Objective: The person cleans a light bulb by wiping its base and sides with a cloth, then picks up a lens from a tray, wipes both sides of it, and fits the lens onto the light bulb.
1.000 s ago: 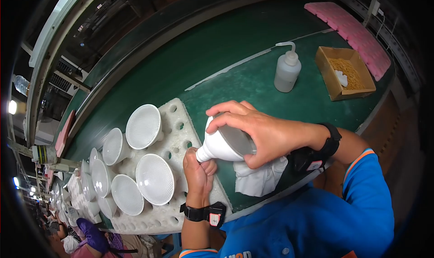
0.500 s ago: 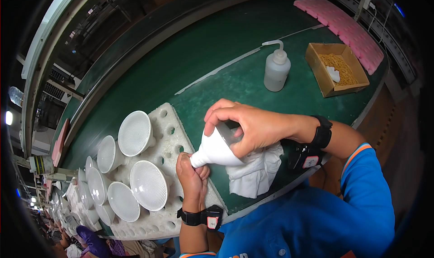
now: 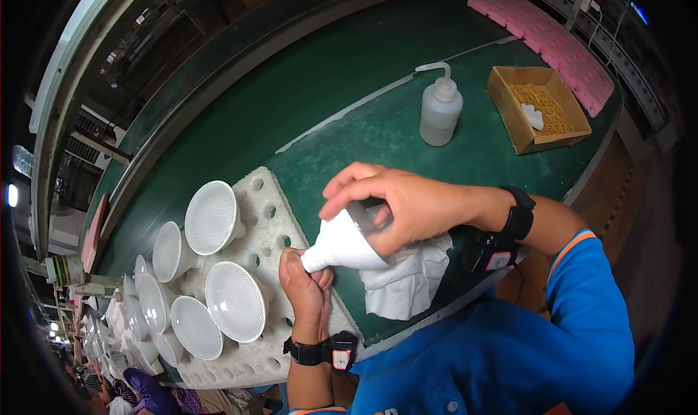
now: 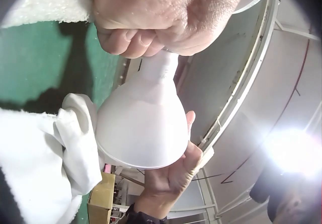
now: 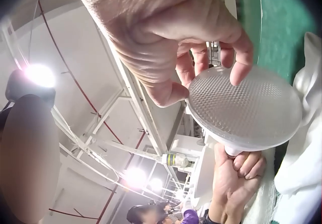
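Note:
A white cone-shaped lamp (image 3: 340, 242) (image 4: 146, 118) lies tilted between both hands in the head view. My left hand (image 3: 304, 288) (image 4: 161, 15) grips its narrow neck end, thumb and curled fingers around it. The right hand (image 3: 411, 208) (image 5: 176, 43) holds the wide rim, fingers spread on the far side and thumb on the near side. In the right wrist view the textured lens face (image 5: 246, 106) shows, with fingertips at its edge. A white cloth (image 3: 407, 280) lies on the green table just below the lamp.
Several lamps (image 3: 236, 301) stand lens-up in a white foam tray (image 3: 280, 215) at the left. Beyond the right hand are a squeeze bottle (image 3: 440, 112), a cardboard box (image 3: 509, 117) of tan pieces, and pink foam (image 3: 542, 44). People sit at the lower left.
The scene has shifted a little left in the head view. The lamp has tipped slightly, its lens turning further from view, while both hands keep hold of it.

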Motion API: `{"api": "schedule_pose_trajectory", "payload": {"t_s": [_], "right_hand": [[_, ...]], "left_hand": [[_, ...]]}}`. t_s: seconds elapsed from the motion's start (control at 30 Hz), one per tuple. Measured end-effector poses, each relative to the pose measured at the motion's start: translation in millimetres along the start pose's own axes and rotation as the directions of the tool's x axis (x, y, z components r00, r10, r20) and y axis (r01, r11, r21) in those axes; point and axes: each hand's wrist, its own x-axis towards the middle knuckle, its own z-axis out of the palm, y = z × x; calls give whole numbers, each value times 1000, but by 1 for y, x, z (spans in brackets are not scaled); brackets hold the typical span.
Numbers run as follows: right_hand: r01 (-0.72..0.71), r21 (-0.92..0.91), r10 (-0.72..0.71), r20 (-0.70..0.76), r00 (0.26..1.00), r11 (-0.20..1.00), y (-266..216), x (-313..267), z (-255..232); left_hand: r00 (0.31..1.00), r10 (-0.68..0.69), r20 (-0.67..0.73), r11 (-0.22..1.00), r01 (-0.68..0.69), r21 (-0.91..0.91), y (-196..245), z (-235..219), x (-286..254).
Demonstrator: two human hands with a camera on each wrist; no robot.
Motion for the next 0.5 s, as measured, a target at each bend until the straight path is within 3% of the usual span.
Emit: {"api": "schedule_pose_trajectory", "payload": {"t_s": [0.23,0.5], "right_hand": [[84,-104,-87,-23,996,991,1,-2,7],[-65,65,59,79,995,996,16,1,-5]], "left_hand": [[1000,24,-1,999,-24,-22,1,1,-2],[997,73,19,996,-74,54,-3,-2,-1]]}}
